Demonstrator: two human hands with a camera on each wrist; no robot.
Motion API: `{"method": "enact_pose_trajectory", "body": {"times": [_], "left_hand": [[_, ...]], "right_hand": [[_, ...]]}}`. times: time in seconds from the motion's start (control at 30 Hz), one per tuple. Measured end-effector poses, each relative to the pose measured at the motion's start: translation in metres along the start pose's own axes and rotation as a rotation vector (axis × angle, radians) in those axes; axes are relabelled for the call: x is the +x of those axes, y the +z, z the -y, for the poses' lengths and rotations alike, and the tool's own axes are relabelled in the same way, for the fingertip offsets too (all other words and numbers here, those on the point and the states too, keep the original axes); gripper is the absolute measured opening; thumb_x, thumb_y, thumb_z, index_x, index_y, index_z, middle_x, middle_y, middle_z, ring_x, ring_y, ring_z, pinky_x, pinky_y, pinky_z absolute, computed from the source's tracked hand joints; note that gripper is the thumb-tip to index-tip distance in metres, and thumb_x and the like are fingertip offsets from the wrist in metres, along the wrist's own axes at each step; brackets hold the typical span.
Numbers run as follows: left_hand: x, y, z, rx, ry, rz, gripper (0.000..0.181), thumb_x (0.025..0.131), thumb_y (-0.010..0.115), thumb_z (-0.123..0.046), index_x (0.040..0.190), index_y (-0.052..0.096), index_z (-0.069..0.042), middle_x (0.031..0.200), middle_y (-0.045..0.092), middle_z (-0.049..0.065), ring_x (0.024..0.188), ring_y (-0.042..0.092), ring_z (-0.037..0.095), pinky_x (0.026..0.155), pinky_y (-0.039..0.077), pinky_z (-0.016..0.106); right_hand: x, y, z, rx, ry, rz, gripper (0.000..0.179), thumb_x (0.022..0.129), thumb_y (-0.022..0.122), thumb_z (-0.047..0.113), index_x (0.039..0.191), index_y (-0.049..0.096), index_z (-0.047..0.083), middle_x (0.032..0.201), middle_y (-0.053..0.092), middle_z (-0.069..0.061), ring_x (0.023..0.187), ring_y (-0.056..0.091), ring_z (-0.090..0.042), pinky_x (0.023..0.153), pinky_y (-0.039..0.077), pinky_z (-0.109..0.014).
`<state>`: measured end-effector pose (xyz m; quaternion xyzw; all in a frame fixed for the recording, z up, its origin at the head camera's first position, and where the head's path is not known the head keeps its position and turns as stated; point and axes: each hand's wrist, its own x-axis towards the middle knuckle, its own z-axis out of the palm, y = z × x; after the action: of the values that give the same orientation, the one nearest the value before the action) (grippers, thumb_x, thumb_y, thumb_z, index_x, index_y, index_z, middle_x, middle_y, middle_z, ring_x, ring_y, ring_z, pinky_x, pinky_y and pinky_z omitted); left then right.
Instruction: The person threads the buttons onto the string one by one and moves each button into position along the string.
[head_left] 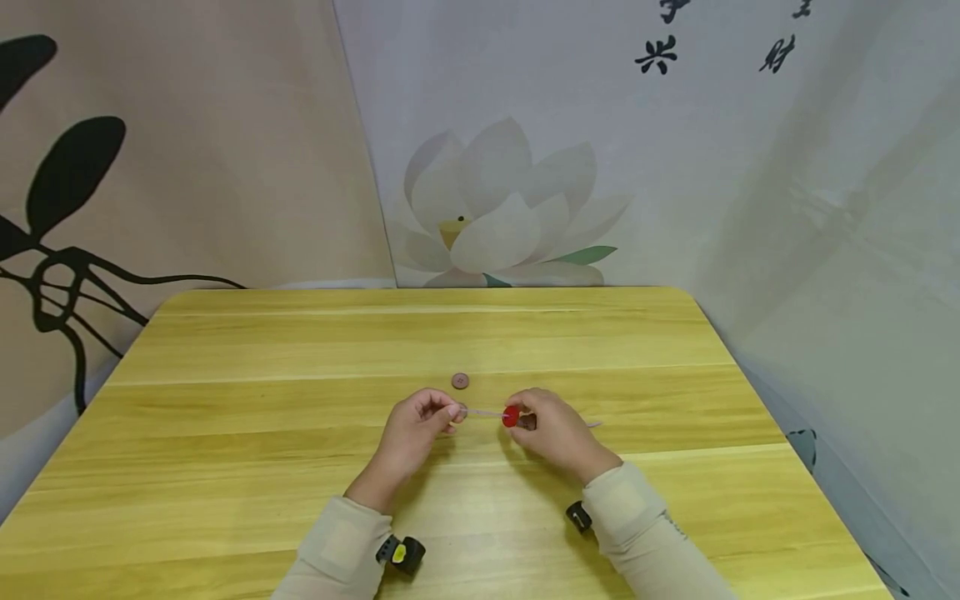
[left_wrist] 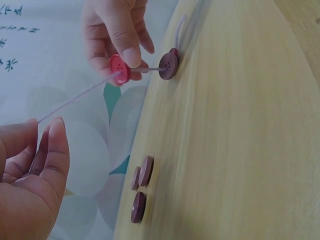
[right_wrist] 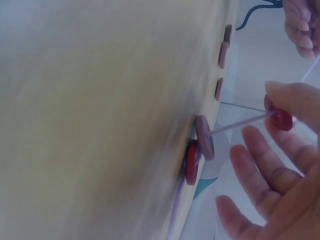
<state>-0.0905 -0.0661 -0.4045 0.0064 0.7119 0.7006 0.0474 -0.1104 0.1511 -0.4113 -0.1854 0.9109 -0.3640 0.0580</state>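
My left hand [head_left: 418, 429] pinches a thin pale purple string [head_left: 483, 412] between thumb and finger. The string runs taut to a red button [left_wrist: 119, 67]. That button is threaded on it, and my right hand [head_left: 558, 429] pinches it by the edge. Past the right fingers, the string continues to a dark brown button [left_wrist: 169, 65]. Right behind the brown one, a second red button [right_wrist: 191, 162] is also on the string. The string's tail [right_wrist: 176, 205] trails beyond them along the wooden table.
Several loose brown buttons lie on the wooden table [head_left: 300, 350]: one button [left_wrist: 138, 207] sits apart, and another button [left_wrist: 146, 171] is close beside a smaller-looking one [left_wrist: 136, 178]. A printed cloth backdrop [head_left: 517, 100] hangs behind the table's far edge.
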Motion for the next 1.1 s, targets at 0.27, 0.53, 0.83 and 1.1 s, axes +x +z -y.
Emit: {"method": "enact_pose_trajectory", "body": {"times": [0.27, 0.53, 0.83, 1.1], "left_hand": [[0.0, 0.001, -0.001, -0.006, -0.004, 0.001, 0.007, 0.094, 0.058, 0.0, 0.093, 0.06, 0.007, 0.091, 0.067, 0.02, 0.084, 0.064, 0.026, 0.075, 0.056, 0.038], [0.0, 0.001, 0.0, 0.005, 0.008, 0.004, 0.008, 0.094, 0.058, -0.001, 0.093, 0.06, 0.007, 0.091, 0.066, 0.021, 0.085, 0.064, 0.028, 0.075, 0.056, 0.038], [0.0, 0.0, 0.0, 0.005, 0.006, 0.016, 0.007, 0.095, 0.057, 0.0, 0.092, 0.061, 0.005, 0.095, 0.065, 0.026, 0.091, 0.062, 0.039, 0.079, 0.054, 0.046], [0.001, 0.001, -0.001, -0.002, -0.001, 0.015, 0.007, 0.095, 0.057, 0.001, 0.092, 0.061, 0.005, 0.092, 0.065, 0.026, 0.09, 0.062, 0.038, 0.079, 0.054, 0.047]], "right_hand": [[0.002, -0.004, -0.007, -0.142, 0.003, 0.05, 0.019, 0.084, 0.074, 0.011, 0.102, 0.068, 0.011, 0.094, 0.06, 0.004, 0.082, 0.052, -0.012, 0.071, 0.047, -0.025], [0.005, -0.006, -0.012, -0.24, -0.023, 0.076, 0.022, 0.084, 0.075, 0.013, 0.105, 0.068, 0.012, 0.097, 0.062, 0.003, 0.084, 0.052, -0.012, 0.074, 0.048, -0.03], [0.006, -0.007, -0.013, -0.303, -0.013, 0.1, 0.029, 0.082, 0.078, 0.017, 0.108, 0.069, 0.01, 0.101, 0.063, -0.001, 0.088, 0.055, -0.016, 0.079, 0.049, -0.037], [0.007, -0.007, -0.013, -0.324, 0.01, 0.12, 0.027, 0.081, 0.079, 0.016, 0.106, 0.069, 0.012, 0.099, 0.061, 0.0, 0.085, 0.052, -0.015, 0.077, 0.048, -0.035]]}}
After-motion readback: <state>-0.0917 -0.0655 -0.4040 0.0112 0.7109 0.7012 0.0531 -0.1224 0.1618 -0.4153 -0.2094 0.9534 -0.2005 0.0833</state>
